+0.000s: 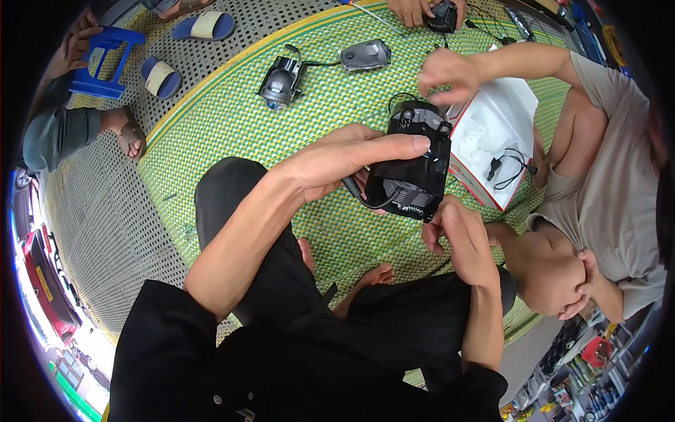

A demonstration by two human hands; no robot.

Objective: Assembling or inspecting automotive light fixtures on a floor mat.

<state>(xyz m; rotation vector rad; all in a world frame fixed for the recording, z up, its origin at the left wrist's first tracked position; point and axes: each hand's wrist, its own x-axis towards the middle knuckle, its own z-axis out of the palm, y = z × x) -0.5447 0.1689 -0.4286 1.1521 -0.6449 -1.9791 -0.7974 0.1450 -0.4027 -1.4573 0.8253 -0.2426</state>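
My left hand point(344, 155) grips a black projector lamp unit point(413, 160) above my lap, the thumb laid across its glossy shell. Metal fins and a small coil show at the end of the unit nearest me. A black cable point(358, 193) loops out by my left fingers and back to the lamp. Fingers curled, my right hand point(460, 235) is at the unit's lower right corner; whatever its fingertips pinch is hidden. Just beyond the unit is a co-worker's hand point(450, 74), reaching in from the right.
A white box with red edges point(520, 95) holds clear plastic and a black lead point(513, 165). Further off on the green woven mat lie another lamp point(283, 81), a grey finned module point(365, 55) and a screwdriver point(373, 15). Another person's hands hold a black part point(444, 15). A blue stool point(107, 62) stands left.
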